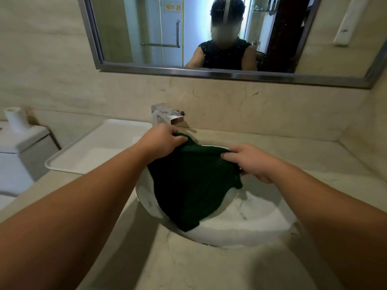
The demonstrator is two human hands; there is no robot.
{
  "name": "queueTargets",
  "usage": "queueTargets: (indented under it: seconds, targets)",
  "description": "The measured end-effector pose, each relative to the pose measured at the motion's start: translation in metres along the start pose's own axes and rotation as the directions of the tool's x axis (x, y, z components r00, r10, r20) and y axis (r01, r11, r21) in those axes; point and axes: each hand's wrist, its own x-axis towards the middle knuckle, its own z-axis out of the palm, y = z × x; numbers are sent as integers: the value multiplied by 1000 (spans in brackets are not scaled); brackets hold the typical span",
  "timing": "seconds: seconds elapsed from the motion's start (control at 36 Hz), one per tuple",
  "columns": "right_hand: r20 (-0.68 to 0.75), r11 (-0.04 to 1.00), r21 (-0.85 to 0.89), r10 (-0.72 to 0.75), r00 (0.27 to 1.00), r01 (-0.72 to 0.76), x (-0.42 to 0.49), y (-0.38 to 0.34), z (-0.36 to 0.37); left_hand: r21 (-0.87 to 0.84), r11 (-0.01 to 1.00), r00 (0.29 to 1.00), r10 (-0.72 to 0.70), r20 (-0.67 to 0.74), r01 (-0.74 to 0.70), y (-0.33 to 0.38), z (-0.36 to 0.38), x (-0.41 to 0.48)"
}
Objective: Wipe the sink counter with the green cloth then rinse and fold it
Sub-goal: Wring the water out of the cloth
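Note:
The dark green cloth hangs spread out over the white sink basin. My left hand pinches its upper left corner just in front of the chrome faucet. My right hand grips the upper right corner, over the basin's back rim. The cloth's lower edge droops into the bowl. No water runs from the faucet. The beige marble counter surrounds the basin.
A white rectangular tray lies on the counter left of the sink. Further left stands a toilet tank with a paper roll on top. A framed mirror hangs above the backsplash, reflecting a person.

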Motion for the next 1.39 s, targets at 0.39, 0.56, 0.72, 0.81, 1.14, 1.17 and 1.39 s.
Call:
queueTargets:
  seconds: [0.39,0.56,0.72,0.81,1.14,1.17,1.39]
  targets:
    - [-258,987,-144,34,965,-73,-11,-36,-35,-263,963,998,-57,-9,52,28,2,-8]
    - [-190,972,232,10,982,36,-43,-65,-53,-538,839,997,-70,42,81,54,-12,-13]
    - [-124,974,192,143,982,-118,-49,-59,-47,-464,877,992,-119,47,127,58,-8,-17]
    - [-155,937,315,206,966,-149,-48,-57,-45,-588,789,984,-147,102,179,64,-2,-23]
    - [-2,785,617,71,997,-55,-52,-82,-31,-759,628,942,125,313,169,83,15,-24]
    - [-2,774,631,76,997,-57,-52,-82,-33,-768,620,934,154,323,163,80,14,-23]
    - [-226,904,426,55,973,48,-43,-61,-41,-579,815,983,92,161,19,80,14,-14]
